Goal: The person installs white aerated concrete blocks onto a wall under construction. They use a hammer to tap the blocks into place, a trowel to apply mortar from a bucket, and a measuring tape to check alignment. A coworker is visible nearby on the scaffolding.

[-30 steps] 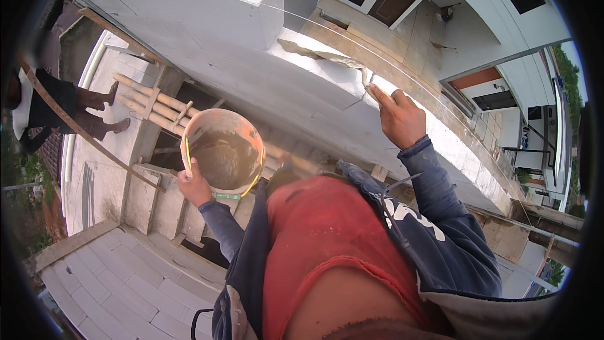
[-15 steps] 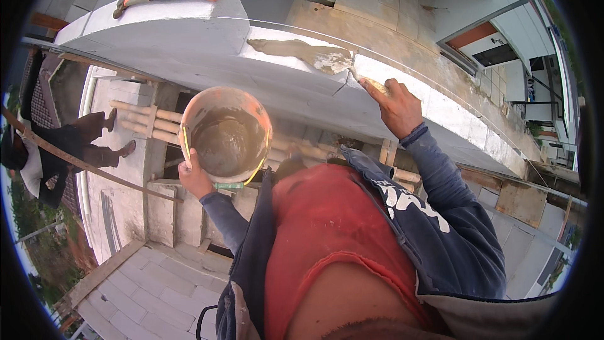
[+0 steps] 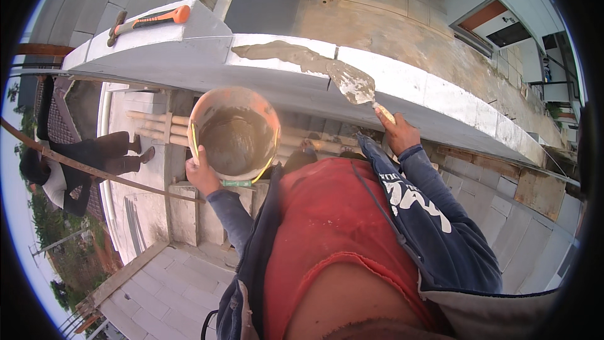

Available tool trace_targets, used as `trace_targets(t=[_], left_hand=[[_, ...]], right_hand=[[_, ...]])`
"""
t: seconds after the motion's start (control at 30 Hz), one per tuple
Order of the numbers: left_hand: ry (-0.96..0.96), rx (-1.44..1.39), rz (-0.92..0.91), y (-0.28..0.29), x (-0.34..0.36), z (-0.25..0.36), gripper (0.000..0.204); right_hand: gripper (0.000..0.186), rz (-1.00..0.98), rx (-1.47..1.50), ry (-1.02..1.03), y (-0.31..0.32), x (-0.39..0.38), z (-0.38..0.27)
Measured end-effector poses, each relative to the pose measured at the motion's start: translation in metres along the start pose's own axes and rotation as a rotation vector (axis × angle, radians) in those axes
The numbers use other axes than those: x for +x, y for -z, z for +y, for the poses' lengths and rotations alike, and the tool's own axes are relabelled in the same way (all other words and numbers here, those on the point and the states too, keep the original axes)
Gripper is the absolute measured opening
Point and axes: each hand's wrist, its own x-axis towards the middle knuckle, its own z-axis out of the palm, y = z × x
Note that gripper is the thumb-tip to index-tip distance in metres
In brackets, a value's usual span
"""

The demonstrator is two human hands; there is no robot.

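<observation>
My left hand (image 3: 202, 173) grips the rim of an orange bucket (image 3: 269, 106) at its near left side. Wet grey mortar (image 3: 234, 145) lies inside, and the bucket has a yellow handle with a green grip (image 3: 238, 183). In my right hand (image 3: 401, 133) is a trowel (image 3: 352, 82), held by its pale handle. Its blade, smeared with mortar, overlaps the top edge of the white block wall (image 3: 428, 91). A strip of spread mortar (image 3: 277, 52) covers the wall top to the left of the blade.
A hammer (image 3: 151, 22) with an orange and black handle lies on the higher block at the left. Another person (image 3: 82, 164) is below at the far left, near a long wooden pole (image 3: 107, 173). Bamboo poles (image 3: 314, 143) run beneath the bucket.
The trowel has come back toward me off the wall top, and its blade now shows flat. My left hand still holds the bucket. The whole view has shifted slightly.
</observation>
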Motion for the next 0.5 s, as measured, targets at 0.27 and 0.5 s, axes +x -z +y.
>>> trace_targets(t=[0.27,0.5], left_hand=[[-0.085,-0.076,-0.002,0.015,-0.048,0.063,0.044],[-0.201,-0.088,-0.102,0.015,-0.088,0.134,0.039]], right_hand=[[0.061,0.215,0.459,0.258,0.081,0.006,-0.004],[0.051,-0.169,0.238,0.498,0.085,0.086,-0.126]])
